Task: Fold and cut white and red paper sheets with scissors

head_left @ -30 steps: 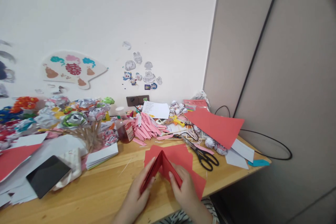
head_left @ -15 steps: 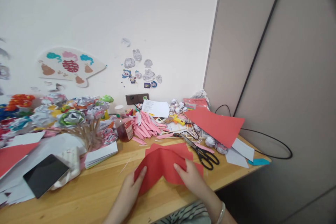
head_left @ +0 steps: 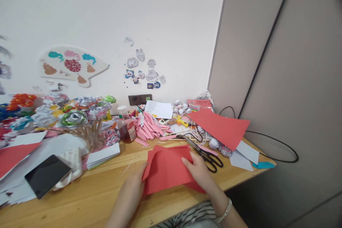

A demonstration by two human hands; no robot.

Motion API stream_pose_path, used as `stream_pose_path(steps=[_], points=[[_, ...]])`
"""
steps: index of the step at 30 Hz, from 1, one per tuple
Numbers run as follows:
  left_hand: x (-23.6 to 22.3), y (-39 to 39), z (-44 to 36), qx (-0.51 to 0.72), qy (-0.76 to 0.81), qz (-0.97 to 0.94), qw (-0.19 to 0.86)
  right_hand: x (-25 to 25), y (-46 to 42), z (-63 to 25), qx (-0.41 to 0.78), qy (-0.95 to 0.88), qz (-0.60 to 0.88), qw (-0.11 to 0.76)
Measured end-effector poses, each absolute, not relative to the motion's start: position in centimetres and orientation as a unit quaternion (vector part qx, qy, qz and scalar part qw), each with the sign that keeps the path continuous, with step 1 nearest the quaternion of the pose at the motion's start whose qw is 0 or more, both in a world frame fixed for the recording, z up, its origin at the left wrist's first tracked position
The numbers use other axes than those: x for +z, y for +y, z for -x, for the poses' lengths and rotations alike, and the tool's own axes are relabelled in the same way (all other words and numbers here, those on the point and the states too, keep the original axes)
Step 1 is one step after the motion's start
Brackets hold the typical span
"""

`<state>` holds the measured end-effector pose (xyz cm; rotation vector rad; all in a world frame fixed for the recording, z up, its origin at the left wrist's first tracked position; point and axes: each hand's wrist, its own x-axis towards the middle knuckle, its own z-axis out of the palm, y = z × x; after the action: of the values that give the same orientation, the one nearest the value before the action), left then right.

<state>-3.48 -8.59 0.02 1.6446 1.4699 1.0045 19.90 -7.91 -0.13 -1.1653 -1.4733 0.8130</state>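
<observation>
Between my two hands is a sheet of red paper [head_left: 168, 171], spread mostly flat, with its left side curling up. My left hand [head_left: 136, 181] is closed on the left edge, its fingers partly hidden behind the paper. On the right edge, my right hand [head_left: 197, 169] grips with the thumb on top and the fingers underneath. More red paper lies under the held sheet, and a corner of it shows below my right hand. Black-handled scissors [head_left: 210, 159] rest on the table just beyond my right hand.
Pink paper strips [head_left: 149, 128], a bottle of dark liquid [head_left: 125, 130] and a yellow glue gun [head_left: 182, 121] stand behind. To the left are a black tablet [head_left: 48, 175], white paper slips [head_left: 103, 156] and paper flowers [head_left: 74, 119]. A large red sheet [head_left: 221, 126] lies at right.
The folded red paper between my hands has been opened out, from a steep peak to a nearly flat sheet. My hands have moved apart, the right one toward the scissors.
</observation>
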Motion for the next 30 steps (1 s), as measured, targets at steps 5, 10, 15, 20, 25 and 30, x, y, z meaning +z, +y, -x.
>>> stream_pose_path(steps=[5, 10, 15, 20, 25, 30], points=[[1.3, -9.3, 3.0, 0.393, 0.563, -0.599, 0.412, -0.2, -8.0, -20.1, 0.436, -0.575, 0.421, 0.549], [1.9, -10.4, 2.6, 0.390, 0.562, -0.529, 0.502, -0.3, -7.6, -21.0, 0.383, -0.584, 0.455, 0.552], [3.0, -10.1, 3.1, 0.396, 0.586, -0.502, 0.496, -1.1, -7.1, -24.8, 0.109, -0.618, 0.672, 0.392], [4.3, -10.2, 3.8, 0.376, 0.602, -0.540, 0.453, -2.6, -7.2, -27.4, -0.016, -0.623, 0.757, 0.200], [5.1, -10.6, 4.0, 0.390, 0.594, -0.556, 0.431, -2.9, -7.1, -27.6, 0.013, -0.678, 0.702, 0.218], [5.6, -10.6, 4.4, 0.428, 0.589, -0.511, 0.456, -3.2, -7.1, -28.3, 0.024, -0.713, 0.645, 0.276]])
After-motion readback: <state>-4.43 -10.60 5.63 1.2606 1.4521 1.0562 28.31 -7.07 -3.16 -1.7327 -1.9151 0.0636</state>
